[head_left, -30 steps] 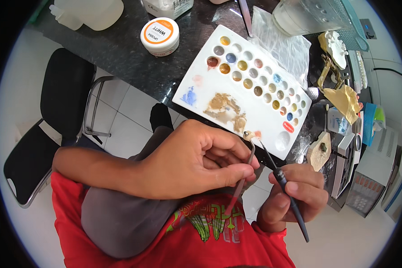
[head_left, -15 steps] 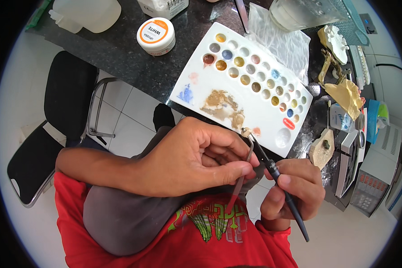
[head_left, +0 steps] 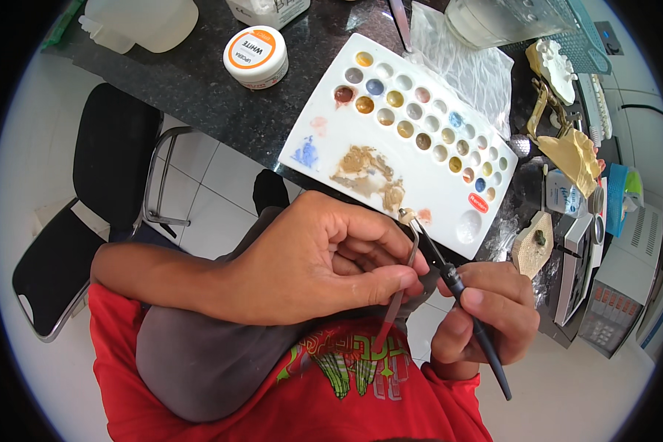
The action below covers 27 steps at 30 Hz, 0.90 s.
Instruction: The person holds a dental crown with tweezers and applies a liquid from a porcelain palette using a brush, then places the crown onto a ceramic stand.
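My left hand (head_left: pixel 295 269) is closed around slim metal tweezers (head_left: pixel 395 306), the thumb pressing them against the fingers. At their tip, above the near edge of a white paint palette (head_left: pixel 420 180), sits a small cream-coloured piece like a tooth crown (head_left: pixel 406 215). A fine black-handled brush (head_left: pixel 486 350) is pinched between the thumb and fingers of my right hand (head_left: pixel 490 309). Its tip points at the crown-like piece; whether they touch is too small to tell. Brown, blue and pinkish smears lie on the palette, beside rows of round wells holding coloured paste.
A white jar with an orange-ringed lid (head_left: pixel 255 57) stands left of the palette on the dark speckled counter (head_left: pixel 191 81). Behind are a clear plastic sheet (head_left: pixel 460 70) and a translucent cup (head_left: pixel 493 22). Dental models (head_left: pixel 552 70) and a honeycomb tray (head_left: pixel 532 244) lie right. Black chairs (head_left: pixel 114 147) stand left.
My right hand and the brush have shifted very slightly to the right. My left hand keeps its hold on the tweezers, nearly still.
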Available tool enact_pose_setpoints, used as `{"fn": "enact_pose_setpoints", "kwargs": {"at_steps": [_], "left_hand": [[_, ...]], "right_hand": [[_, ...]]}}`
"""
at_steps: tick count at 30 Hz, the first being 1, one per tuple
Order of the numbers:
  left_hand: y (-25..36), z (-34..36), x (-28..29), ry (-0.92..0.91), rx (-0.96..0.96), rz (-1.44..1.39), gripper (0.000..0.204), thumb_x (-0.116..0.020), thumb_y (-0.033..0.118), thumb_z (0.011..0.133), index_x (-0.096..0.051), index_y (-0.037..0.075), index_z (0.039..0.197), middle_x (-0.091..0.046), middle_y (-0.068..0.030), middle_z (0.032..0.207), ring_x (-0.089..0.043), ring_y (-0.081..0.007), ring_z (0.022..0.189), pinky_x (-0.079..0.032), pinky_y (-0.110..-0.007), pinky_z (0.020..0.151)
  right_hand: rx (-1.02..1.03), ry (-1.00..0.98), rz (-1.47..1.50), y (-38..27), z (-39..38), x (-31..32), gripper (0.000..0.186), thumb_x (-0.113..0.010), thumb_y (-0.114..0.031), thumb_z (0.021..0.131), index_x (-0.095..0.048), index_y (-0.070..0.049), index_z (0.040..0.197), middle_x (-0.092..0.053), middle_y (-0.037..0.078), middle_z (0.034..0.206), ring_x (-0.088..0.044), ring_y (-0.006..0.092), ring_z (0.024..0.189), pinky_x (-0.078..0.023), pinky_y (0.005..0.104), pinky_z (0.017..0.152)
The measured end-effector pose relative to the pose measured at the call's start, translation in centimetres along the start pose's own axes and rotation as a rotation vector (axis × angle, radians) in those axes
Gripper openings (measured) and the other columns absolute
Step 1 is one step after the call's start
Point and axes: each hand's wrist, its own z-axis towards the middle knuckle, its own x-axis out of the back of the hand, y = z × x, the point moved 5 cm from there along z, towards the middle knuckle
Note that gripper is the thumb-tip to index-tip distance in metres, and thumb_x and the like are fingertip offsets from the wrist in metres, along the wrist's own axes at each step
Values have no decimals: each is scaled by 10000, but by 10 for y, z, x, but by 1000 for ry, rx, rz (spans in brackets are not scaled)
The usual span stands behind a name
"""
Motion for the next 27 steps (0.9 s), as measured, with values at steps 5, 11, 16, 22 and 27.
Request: {"fn": "enact_pose_setpoints", "kwargs": {"at_steps": [5, 11, 16, 22, 27], "left_hand": [[2, 0, -1, -7, 17, -13, 132, -584, -25, 872, -577, -107, 976, -654, -180, 944, -665, -207, 919, -561, -264, 785], [0, 0, 0, -10, 22, -22, 133, -582, -22, 873, -578, -104, 977, -656, -180, 950, -663, -201, 918, -556, -267, 795], [-1, 0, 0, -5, 25, -15, 129, -583, -15, 874, -584, -100, 972, -662, -181, 948, -665, -192, 901, -553, -262, 789], [1, 0, -1, -2, 39, -12, 130, -591, -5, 870, -589, -99, 960, -666, -183, 938, -668, -184, 878, -556, -252, 762], [0, 1, -1, -1, 37, -7, 139, -598, -1, 867, -586, -102, 962, -667, -187, 933, -670, -182, 871, -560, -248, 752]], "right_hand": [[-8, -7, -10, 0, 1, -1, 302, -700, 17, 667, -601, -24, 949, -614, 99, 762, -628, 198, 571, -506, 259, 484], [-32, 8, -35, -2, -1, 0, 299, -719, -4, 671, -607, -37, 947, -615, 90, 751, -629, 195, 573, -498, 252, 477], [-24, 16, -22, -1, 1, -1, 291, -730, -14, 679, -611, -36, 944, -614, 90, 741, -628, 195, 570, -496, 254, 472], [-25, 18, -9, -1, 0, 0, 292, -727, -8, 677, -608, -22, 943, -611, 98, 735, -626, 197, 562, -515, 265, 480], [-17, 12, -2, 0, 0, 1, 296, -726, -5, 675, -606, -19, 945, -611, 102, 749, -627, 197, 567, -518, 267, 482]]}}
